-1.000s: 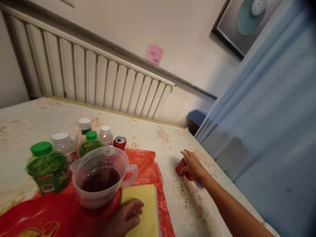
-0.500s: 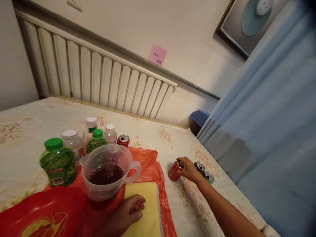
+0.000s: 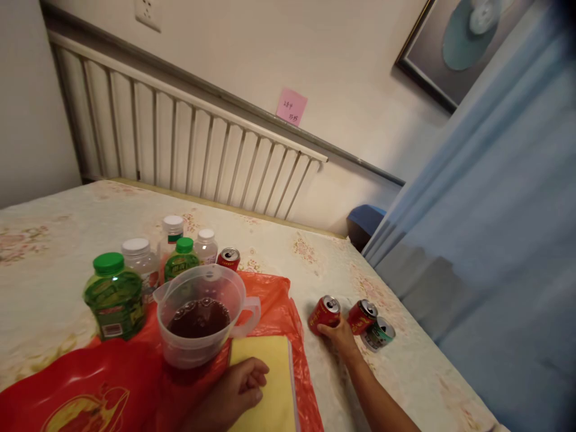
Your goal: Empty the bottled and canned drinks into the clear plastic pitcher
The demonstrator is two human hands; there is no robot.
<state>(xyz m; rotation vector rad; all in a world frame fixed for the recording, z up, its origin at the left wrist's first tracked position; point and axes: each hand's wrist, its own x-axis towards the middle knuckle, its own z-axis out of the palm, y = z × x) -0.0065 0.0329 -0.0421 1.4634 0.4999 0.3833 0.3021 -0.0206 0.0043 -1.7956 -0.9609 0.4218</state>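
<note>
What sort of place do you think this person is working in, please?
Probably a room in a home: a radiator runs along the wall, a framed picture hangs above a blue curtain, and a flowered cloth covers the table of drinks.

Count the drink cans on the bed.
4. One red can stands behind the jug. Three sit by the right hand: a red can it touches, another red can, and a green can. Bottles may hide others.

R hand [image 3: 341,334] touches red can [image 3: 323,314] on floral tablecloth [image 3: 58,240]; 2 more cans [image 3: 371,326] just beside; L hand [image 3: 237,390] rests on yellow pad [image 3: 270,372]; clear jug [image 3: 202,321] w/ dark liquid on red bag [image 3: 81,384]; bottles [image 3: 135,270] behind.
</note>
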